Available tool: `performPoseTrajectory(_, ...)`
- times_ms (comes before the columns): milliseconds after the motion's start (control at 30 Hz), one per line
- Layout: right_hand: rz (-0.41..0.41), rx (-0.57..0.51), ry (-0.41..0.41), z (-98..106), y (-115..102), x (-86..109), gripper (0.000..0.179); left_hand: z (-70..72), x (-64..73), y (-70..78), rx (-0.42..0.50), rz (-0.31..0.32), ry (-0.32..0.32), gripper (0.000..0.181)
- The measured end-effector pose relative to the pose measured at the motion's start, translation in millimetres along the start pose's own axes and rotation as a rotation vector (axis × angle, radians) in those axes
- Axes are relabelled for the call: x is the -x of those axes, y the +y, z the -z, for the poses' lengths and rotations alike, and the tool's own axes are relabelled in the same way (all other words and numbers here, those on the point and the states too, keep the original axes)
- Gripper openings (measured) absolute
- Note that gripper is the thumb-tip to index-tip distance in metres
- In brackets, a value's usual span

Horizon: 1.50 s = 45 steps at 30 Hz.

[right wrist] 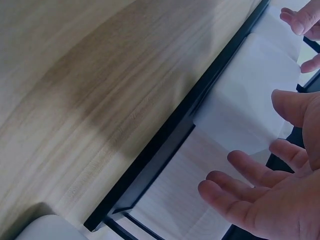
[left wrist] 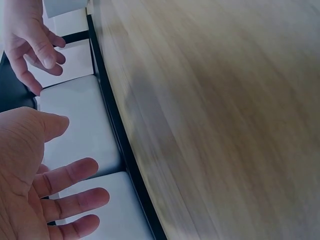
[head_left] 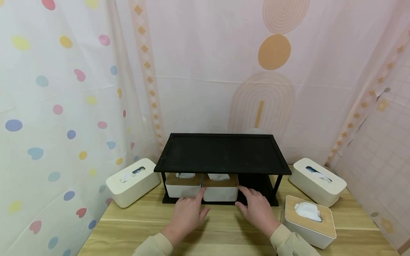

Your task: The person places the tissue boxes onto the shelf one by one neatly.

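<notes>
Setting a white, rounded tissue box with a wood-look lid (head_left: pixel 221 194) in place on the lower shelf (head_left: pixel 256 179) of a black, rectangular two-level rack (head_left: pixel 221 153) is judged to be the step in hand. This box stands beneath the overhanging top, directly beside a matching white tissue box with a wood-look lid (head_left: pixel 184 192) on its left. To its right, the dark shelf shows as far as the rack's upright.

The next move, in this inspector's judgement, calls for a light, even push to square the box, followed by withdrawal of both hands. A third white tissue box with a wood-look lid (head_left: pixel 309 224) stands on the wood-grained surface (head_left: pixel 224 227) right of the rack and appears the likely candidate for the remaining width; fit is unverified.

Hand pose: the left hand (head_left: pixel 185 217) and the right hand (head_left: pixel 257 209) are well apart, one toward each end of the box, and neither is clamped on it. The right index fingertip appears to touch the box's right front corner. The left index finger points to the seam between the two shelved boxes; firm contact there cannot be confirmed. Both thumbs stand away from the index fingers, and the wrist views show the other fingers extended and loosely spread. Both forearms reach forward in beige sleeves (head_left: pixel 153 245).
</notes>
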State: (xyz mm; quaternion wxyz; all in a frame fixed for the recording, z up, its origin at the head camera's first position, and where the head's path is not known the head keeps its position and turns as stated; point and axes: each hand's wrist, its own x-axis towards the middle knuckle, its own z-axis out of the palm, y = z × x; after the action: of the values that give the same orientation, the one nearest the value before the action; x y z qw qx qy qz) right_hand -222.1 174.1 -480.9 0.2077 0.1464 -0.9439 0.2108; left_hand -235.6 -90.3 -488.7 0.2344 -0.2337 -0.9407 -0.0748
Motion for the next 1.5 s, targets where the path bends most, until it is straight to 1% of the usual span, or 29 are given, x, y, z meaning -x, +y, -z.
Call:
performPoseTrajectory(400, -0.021, 0.009, -0.025, -2.7, -0.1, -0.1, 0.056, -1.5, -0.3, -1.2, 0.01, 0.02, -0.008, 0.071)
performPoseTrajectory(600, -0.037, 0.003, -0.065, -5.0, 0.2, 0.0, 0.059, -5.2, -0.6, -3.8, 0.029, 0.037, -0.041, 0.073)
performPoseTrajectory(1033, -0.052, -0.007, -0.062, -5.9, -0.8, 0.1, 0.06, -6.9, 0.1, -3.4, 0.041, 0.036, -0.042, 0.077)
performPoseTrajectory(1500, -0.044, -0.013, -0.062, -6.2, -1.0, 1.6, 0.062, -10.7, 1.4, -4.3, 0.062, 0.044, -0.049, 0.078)
